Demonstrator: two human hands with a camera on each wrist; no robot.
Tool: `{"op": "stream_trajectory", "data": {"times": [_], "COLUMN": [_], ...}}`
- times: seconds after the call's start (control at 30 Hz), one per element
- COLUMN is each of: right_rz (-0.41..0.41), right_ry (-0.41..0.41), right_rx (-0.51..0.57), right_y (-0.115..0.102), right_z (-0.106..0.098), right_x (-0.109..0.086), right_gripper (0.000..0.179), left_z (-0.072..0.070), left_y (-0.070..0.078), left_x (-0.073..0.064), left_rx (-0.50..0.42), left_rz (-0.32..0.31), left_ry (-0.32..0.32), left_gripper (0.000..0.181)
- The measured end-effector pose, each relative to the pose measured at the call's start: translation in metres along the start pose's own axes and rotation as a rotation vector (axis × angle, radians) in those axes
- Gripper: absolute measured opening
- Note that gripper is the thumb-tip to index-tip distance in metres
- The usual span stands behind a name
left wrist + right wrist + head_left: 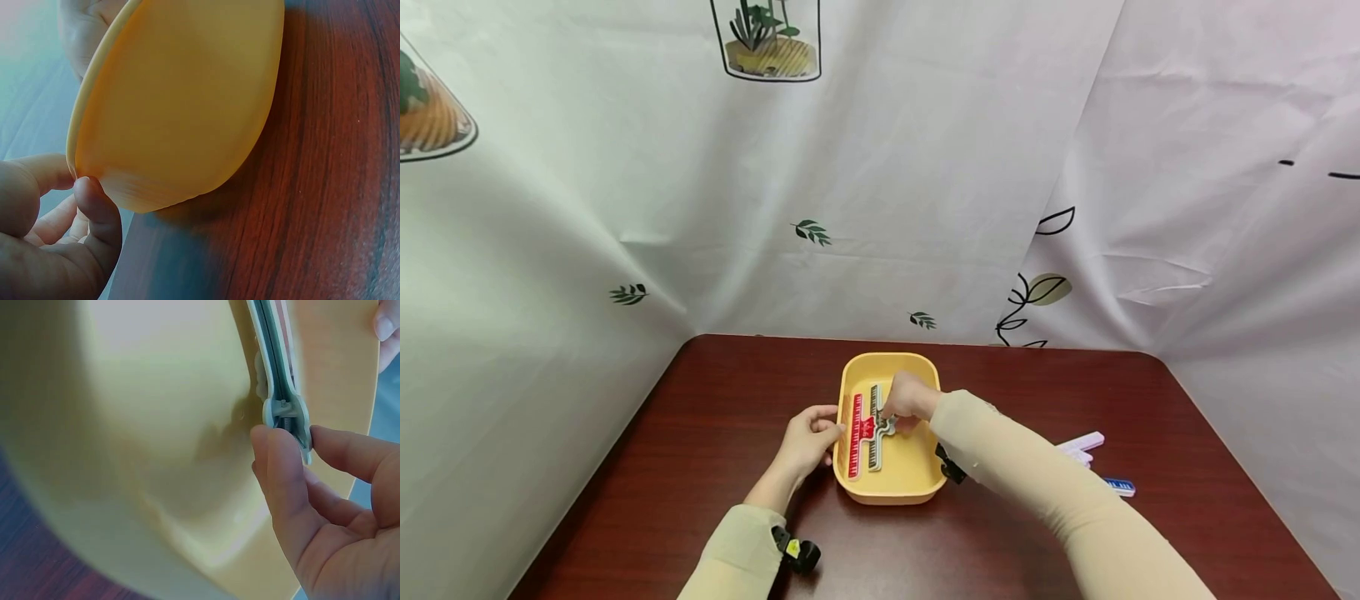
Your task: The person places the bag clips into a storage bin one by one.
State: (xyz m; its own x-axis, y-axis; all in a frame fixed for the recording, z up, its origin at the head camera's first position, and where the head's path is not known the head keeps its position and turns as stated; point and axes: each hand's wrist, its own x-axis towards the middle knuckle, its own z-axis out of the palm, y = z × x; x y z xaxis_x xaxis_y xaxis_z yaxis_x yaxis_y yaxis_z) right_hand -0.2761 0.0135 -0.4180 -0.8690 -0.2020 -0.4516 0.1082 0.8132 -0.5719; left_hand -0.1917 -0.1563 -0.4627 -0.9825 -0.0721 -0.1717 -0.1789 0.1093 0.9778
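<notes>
A yellow plastic tray [917, 483] stands on the table. My left hand [805, 437] pinches its left rim between thumb and index finger, as the left wrist view shows. Inside the tray lies a red clip [854, 454] with a piano-key pattern, along the left side. Just right of it is a black-and-white piano-key clip [875, 454]. My right hand [910, 397] reaches into the tray and pinches that clip's handle between thumb and fingers. The spring end of the clip [286, 409] shows in the right wrist view.
Light purple clips [1081, 442] and a blue piano-key clip [1122, 487] lie on the dark red wooden table [737, 392], partly hidden behind my right sleeve [1045, 483]. A patterned white cloth [880, 167] hangs behind the table and along its sides.
</notes>
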Motion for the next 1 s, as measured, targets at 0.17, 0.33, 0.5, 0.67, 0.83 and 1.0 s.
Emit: {"op": "stream_trajectory", "data": {"times": [0.17,0.33,0.5,0.67,0.83,1.0], "right_rz": [-0.011,-0.036,-0.052,-0.067,-0.080,-0.091], "right_ry": [-0.002,-0.004,-0.023,-0.045,-0.063,-0.070], "right_rx": [-0.016,-0.034,-0.028,0.013,0.055,0.061], "right_y": [-0.001,-0.002,-0.003,-0.003,-0.002,0.000], "right_z": [-0.003,-0.007,-0.009,-0.010,-0.010,-0.010], "right_x": [-0.003,-0.009,-0.013,-0.017,-0.020,-0.023], "right_gripper": [0.014,0.018,0.015,0.017,0.021,0.019], "left_z": [0.000,0.000,0.000,0.001,0.001,0.000], "left_y": [0.000,0.001,0.001,0.002,0.003,0.002], "left_x": [-0.001,-0.002,-0.001,-0.001,-0.003,-0.004], "left_rx": [0.012,0.014,0.017,0.022,0.024,0.020], "left_rz": [-0.002,0.006,0.001,-0.001,0.008,0.013], "left_ry": [0.007,0.014,0.022,0.021,0.018,0.018], "left_gripper": [0.040,0.039,0.039,0.039,0.040,0.040]}}
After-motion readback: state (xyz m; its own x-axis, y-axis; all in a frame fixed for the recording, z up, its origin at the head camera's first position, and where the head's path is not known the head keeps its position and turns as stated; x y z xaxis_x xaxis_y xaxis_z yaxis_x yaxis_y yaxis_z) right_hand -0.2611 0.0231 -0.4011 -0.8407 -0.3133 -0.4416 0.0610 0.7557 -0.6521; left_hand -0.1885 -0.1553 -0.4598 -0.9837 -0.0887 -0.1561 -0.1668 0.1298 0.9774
